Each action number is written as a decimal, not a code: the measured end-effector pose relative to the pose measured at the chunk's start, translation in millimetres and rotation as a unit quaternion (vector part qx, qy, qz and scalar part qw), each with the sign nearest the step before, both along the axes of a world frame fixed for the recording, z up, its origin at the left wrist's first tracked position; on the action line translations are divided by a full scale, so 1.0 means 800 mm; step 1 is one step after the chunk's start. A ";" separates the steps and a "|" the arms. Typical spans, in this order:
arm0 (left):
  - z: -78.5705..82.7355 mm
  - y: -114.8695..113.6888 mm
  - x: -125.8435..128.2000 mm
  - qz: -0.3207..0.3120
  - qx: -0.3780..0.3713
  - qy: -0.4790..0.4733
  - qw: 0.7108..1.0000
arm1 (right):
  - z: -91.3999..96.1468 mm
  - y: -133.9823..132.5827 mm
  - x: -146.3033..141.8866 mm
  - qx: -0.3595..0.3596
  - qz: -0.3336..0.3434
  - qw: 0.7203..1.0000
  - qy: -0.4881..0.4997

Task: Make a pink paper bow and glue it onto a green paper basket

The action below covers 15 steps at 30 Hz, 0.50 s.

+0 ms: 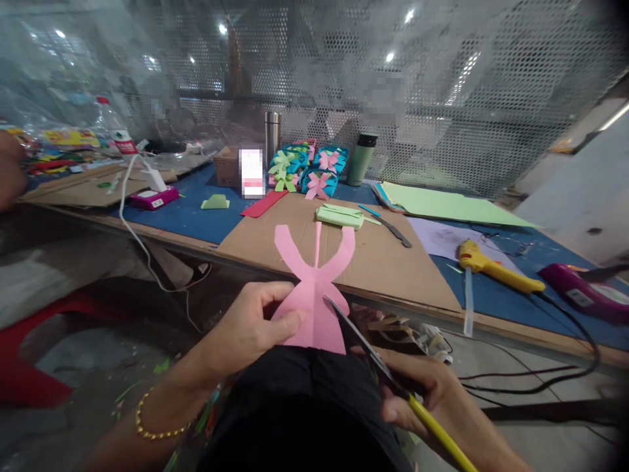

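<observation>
A pink paper cutout with a centre crease and two curved upper strips is held over my lap, in front of the table edge. My left hand pinches its left side between thumb and fingers. In my right hand is a pair of scissors with yellow handles. The blade tips lie at the right part of the pink paper, near the crease. Whether the blades are cutting into it I cannot tell. Part of the handles is hidden by my fingers.
Cardboard covers the table's front, bearing a folded green paper and a dark knife. Decorated paper pieces stand behind. A yellow glue gun lies to the right, its cable hanging down. Green sheets are stacked nearby.
</observation>
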<state>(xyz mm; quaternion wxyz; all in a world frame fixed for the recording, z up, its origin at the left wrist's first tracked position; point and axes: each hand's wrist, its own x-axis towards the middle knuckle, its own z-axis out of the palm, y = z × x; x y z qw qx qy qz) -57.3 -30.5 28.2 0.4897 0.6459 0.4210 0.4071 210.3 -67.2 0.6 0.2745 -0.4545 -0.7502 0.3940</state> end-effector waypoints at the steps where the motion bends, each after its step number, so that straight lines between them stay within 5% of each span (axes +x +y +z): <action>1: 0.000 0.000 0.000 -0.003 -0.002 -0.001 1.000 | 0.001 0.000 -0.001 -0.004 0.004 1.000 0.003; 15: -0.002 -0.003 0.002 -0.030 -0.022 -0.008 0.999 | 0.008 -0.002 -0.008 -0.045 0.004 0.999 0.019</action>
